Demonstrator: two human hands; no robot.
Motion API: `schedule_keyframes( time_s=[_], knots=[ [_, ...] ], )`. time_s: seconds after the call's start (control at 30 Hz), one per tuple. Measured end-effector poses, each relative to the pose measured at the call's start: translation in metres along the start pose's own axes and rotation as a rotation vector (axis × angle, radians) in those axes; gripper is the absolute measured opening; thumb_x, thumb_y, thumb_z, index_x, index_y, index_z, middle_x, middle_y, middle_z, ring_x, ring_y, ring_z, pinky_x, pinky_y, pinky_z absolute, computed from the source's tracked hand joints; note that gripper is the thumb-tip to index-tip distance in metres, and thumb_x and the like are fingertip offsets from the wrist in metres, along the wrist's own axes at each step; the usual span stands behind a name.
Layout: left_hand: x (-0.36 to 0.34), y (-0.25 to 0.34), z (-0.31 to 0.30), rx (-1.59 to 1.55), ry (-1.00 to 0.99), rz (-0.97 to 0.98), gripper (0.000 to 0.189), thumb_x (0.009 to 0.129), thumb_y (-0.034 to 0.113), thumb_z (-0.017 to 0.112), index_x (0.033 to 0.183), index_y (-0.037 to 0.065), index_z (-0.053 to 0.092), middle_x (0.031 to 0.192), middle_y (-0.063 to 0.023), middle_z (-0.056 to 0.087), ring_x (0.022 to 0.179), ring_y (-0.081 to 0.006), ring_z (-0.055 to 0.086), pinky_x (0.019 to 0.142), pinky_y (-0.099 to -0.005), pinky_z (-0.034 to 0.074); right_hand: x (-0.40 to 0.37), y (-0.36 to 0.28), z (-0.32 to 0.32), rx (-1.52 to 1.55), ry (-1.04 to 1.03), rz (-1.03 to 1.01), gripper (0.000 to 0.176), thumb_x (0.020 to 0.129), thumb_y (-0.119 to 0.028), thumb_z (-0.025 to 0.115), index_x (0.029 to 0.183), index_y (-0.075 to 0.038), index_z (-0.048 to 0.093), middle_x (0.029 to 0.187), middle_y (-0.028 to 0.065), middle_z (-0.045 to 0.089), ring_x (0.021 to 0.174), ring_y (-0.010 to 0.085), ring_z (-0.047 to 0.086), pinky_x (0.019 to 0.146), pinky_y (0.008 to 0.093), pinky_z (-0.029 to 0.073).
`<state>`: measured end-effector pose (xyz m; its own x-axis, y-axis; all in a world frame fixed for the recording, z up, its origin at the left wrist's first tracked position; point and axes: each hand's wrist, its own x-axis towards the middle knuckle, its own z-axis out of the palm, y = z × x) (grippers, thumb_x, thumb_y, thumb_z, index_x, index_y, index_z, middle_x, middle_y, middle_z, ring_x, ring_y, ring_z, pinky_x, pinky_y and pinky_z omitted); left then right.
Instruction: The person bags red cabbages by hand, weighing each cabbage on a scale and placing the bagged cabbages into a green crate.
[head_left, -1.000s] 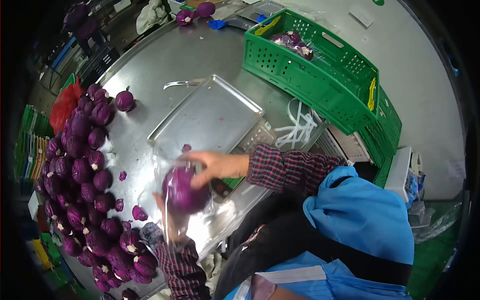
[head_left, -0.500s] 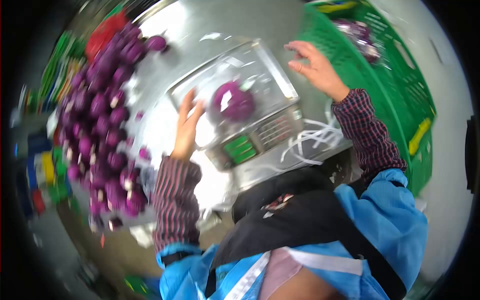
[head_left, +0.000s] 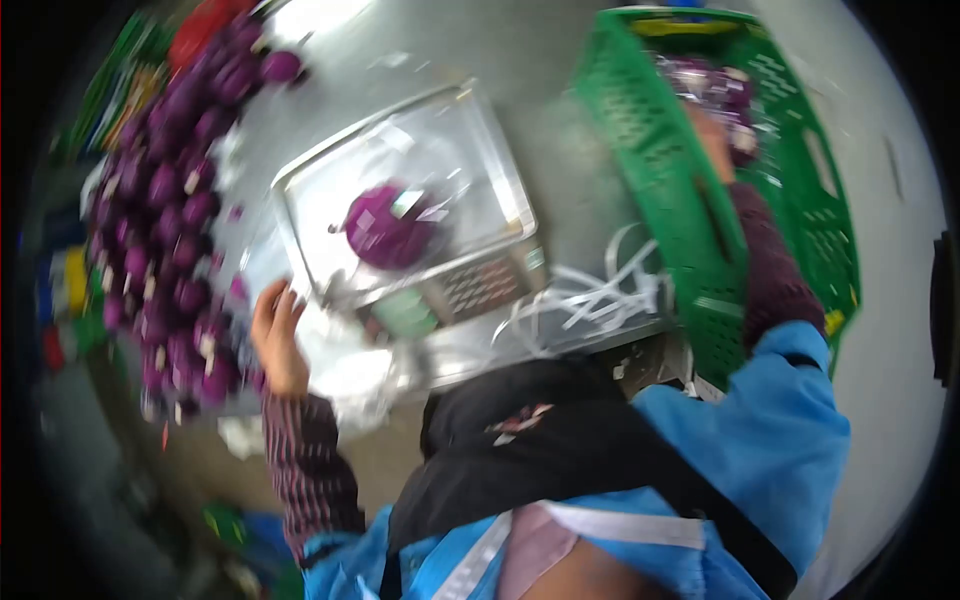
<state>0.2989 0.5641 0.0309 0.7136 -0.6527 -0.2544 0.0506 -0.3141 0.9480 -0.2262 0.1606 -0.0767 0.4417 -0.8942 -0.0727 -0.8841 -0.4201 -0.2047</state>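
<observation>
A purple round vegetable (head_left: 388,228), in what looks like clear wrap with a pale label, rests on the metal tray of a weighing scale (head_left: 500,190). Just left of the scale's lower corner is my left hand (head_left: 280,338), its fingers loosely bent and nothing visible in them. My right hand (head_left: 711,145) reaches down inside the green crate (head_left: 640,150), beside wrapped purple vegetables (head_left: 740,100). Its fingers are hidden behind the crate wall and blurred, so what it touches does not show.
A long heap of purple vegetables (head_left: 165,220) covers the table's left side, with a red bag (head_left: 200,35) at its far end. White straps (head_left: 600,295) lie between scale and crate. Clear plastic (head_left: 350,375) lies at the table's near edge.
My right hand has moved from beside the scale into the green crate. My left hand has drawn back from over the scale tray towards the lower left. The view has shifted.
</observation>
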Motion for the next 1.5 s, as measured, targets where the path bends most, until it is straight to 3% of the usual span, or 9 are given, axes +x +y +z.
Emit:
schedule_keyframes(
  time_s=[0.13, 0.3, 0.37, 0.43, 0.6, 0.8, 1.07, 1.27, 1.5],
  knots=[
    [-0.004, 0.002, -0.002, -0.012, 0.030, 0.018, 0.026, 0.090, 0.009, 0.061, 0.113, -0.002, 0.060, 0.109, -0.0071, 0.060, 0.095, -0.0134, 0.058, 0.083, -0.0288, 0.050, -0.011, 0.058, 0.020, -0.603, 0.251, -0.415, 0.053, 0.085, -0.028, 0.049, 0.135, -0.015, 0.047, 0.147, 0.0040, 0.036, 0.133, 0.0262, 0.035, 0.100, 0.0572, 0.029],
    [0.008, 0.018, 0.009, 0.070, -0.044, 0.138, 0.028, 0.090, 0.012, 0.062, 0.114, -0.003, 0.059, 0.105, -0.0068, 0.062, 0.097, -0.0142, 0.057, 0.086, -0.0293, 0.046, 0.001, 0.013, -0.058, -0.674, -0.147, -0.051, 0.049, 0.086, -0.032, 0.054, 0.135, -0.022, 0.050, 0.147, 0.0037, 0.036, 0.134, 0.0253, 0.035, 0.103, 0.0576, 0.031],
    [0.018, 0.019, 0.013, 0.166, -0.129, 0.197, 0.035, 0.088, 0.014, 0.065, 0.118, -0.001, 0.058, 0.111, -0.0091, 0.061, 0.104, -0.0167, 0.054, 0.090, -0.0306, 0.045, 0.025, 0.001, -0.087, -0.222, 0.356, -0.293, 0.047, 0.087, -0.032, 0.060, 0.131, -0.015, 0.053, 0.141, 0.0107, 0.043, 0.129, 0.0286, 0.042, 0.104, 0.0463, 0.036],
    [0.021, 0.023, 0.025, 0.168, -0.175, 0.226, 0.039, 0.087, 0.017, 0.066, 0.122, 0.000, 0.056, 0.116, -0.0106, 0.059, 0.110, -0.0187, 0.052, 0.093, -0.0322, 0.044, 0.001, -0.144, -0.138, 0.101, 0.550, -0.430, 0.047, 0.086, -0.028, 0.062, 0.127, -0.006, 0.055, 0.138, 0.0142, 0.046, 0.127, 0.0293, 0.045, 0.105, 0.0382, 0.035],
    [0.024, 0.019, 0.043, 0.381, -0.407, 0.306, 0.074, 0.080, 0.030, 0.074, 0.140, 0.007, 0.038, 0.141, -0.0157, 0.041, 0.131, -0.0289, 0.038, 0.106, -0.0446, 0.034, -0.041, -0.330, -0.099, 0.133, 0.232, -1.116, 0.076, 0.075, -0.038, 0.073, 0.139, -0.010, 0.043, 0.142, 0.0115, 0.041, 0.133, 0.0304, 0.037, 0.109, 0.0423, 0.031],
    [0.014, 0.000, 0.080, 0.090, -0.671, 0.125, 0.099, 0.065, 0.016, 0.084, 0.144, 0.006, 0.027, 0.137, -0.0198, 0.042, 0.127, -0.0301, 0.044, 0.107, -0.0429, 0.037, -0.035, -0.355, 0.021, 1.062, -0.316, -0.760, 0.105, 0.063, -0.025, 0.086, 0.144, -0.002, 0.025, 0.134, 0.0189, 0.041, 0.121, 0.0279, 0.048, 0.104, 0.0371, 0.039],
    [-0.053, 0.115, 0.178, 0.031, -0.688, 0.067, 0.087, 0.071, 0.013, 0.077, 0.143, 0.003, 0.029, 0.129, -0.0113, 0.047, 0.112, -0.0219, 0.051, 0.093, -0.0335, 0.044, -0.048, -0.264, -0.095, 1.805, -0.720, -0.180, 0.092, 0.070, -0.006, 0.079, 0.145, -0.009, 0.026, 0.132, 0.0141, 0.049, 0.119, 0.0214, 0.051, 0.103, 0.0362, 0.043],
    [-0.069, 0.151, 0.278, -0.086, -1.059, 0.130, 0.097, 0.071, 0.008, 0.077, 0.150, 0.009, 0.020, 0.129, -0.0108, 0.044, 0.102, -0.0180, 0.053, 0.088, -0.0322, 0.048, -0.052, -0.097, -0.145, 2.058, -0.336, -0.313, 0.088, 0.075, -0.019, 0.075, 0.147, -0.008, 0.025, 0.138, 0.0093, 0.047, 0.123, 0.0207, 0.049, 0.108, 0.0397, 0.036],
    [-0.049, 0.102, 0.310, 0.031, -1.128, 0.002, 0.044, 0.086, -0.001, 0.064, 0.128, 0.004, 0.052, 0.111, -0.0046, 0.056, 0.094, -0.0094, 0.054, 0.085, -0.0243, 0.046, -0.065, 0.004, -0.079, 1.843, -0.129, 0.173, 0.082, 0.074, -0.001, 0.065, 0.146, -0.015, 0.027, 0.139, 0.0086, 0.043, 0.119, 0.0188, 0.051, 0.100, 0.0385, 0.043]
  ],
)
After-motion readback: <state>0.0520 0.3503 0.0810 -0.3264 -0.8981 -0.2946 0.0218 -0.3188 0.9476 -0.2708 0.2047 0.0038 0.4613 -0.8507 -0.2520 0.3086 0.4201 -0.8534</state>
